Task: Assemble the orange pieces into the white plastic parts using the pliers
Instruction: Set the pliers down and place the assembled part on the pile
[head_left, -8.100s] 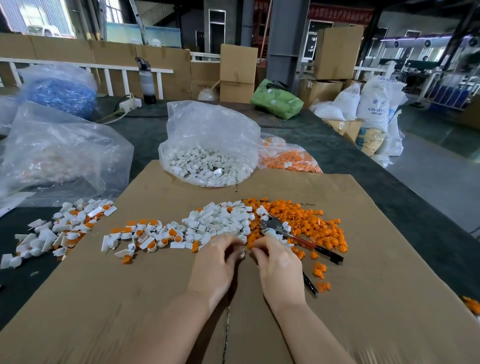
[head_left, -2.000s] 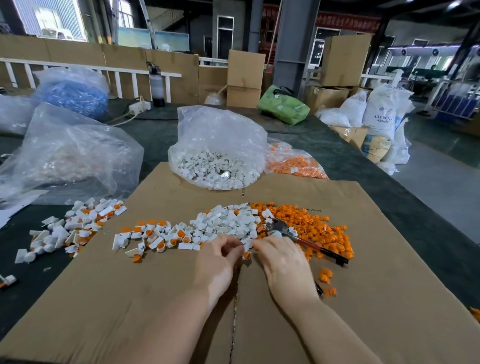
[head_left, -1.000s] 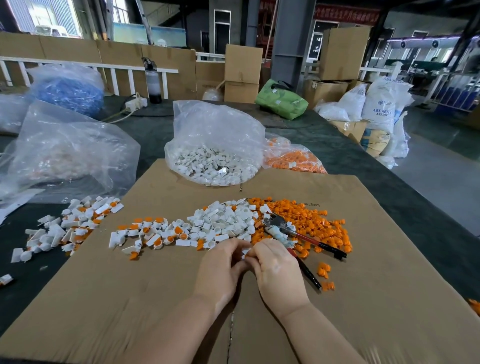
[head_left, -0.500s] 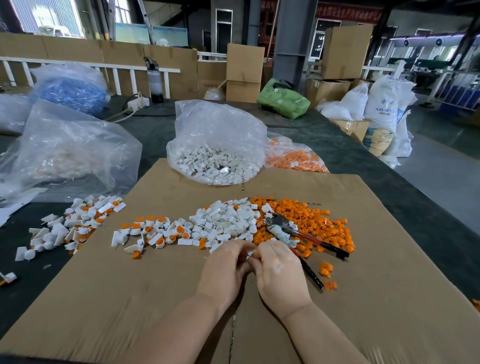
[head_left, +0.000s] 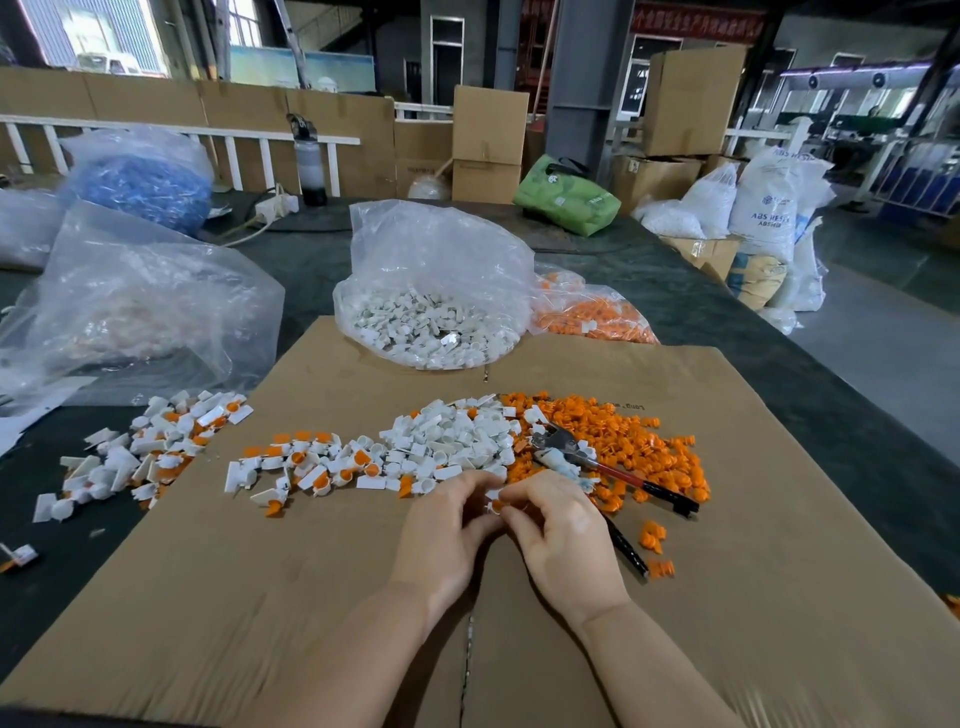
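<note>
Both hands meet at mid-cardboard — left hand (head_left: 447, 525) and right hand (head_left: 566, 535) pinch one white part (head_left: 492, 503) with an orange piece (head_left: 497, 505) between fingertips; seat it square before pressing; pliers (head_left: 582, 460) lie just beyond, on the orange pile (head_left: 623, 436); bare cardboard (head_left: 260, 597) nearside — room to work.

We list: cardboard sheet (head_left: 519, 623), matt brown, creased at the centre seam. White plastic parts (head_left: 457, 441), smooth, faintly glossy. Orange pieces (head_left: 623, 431), smooth plastic. Pliers (head_left: 563, 447), dull grey metal head, red and black coated handles. 2 clear plastic bags (head_left: 431, 260), glossy, crinkled. Table covering (head_left: 805, 364), dark, matt.
</note>
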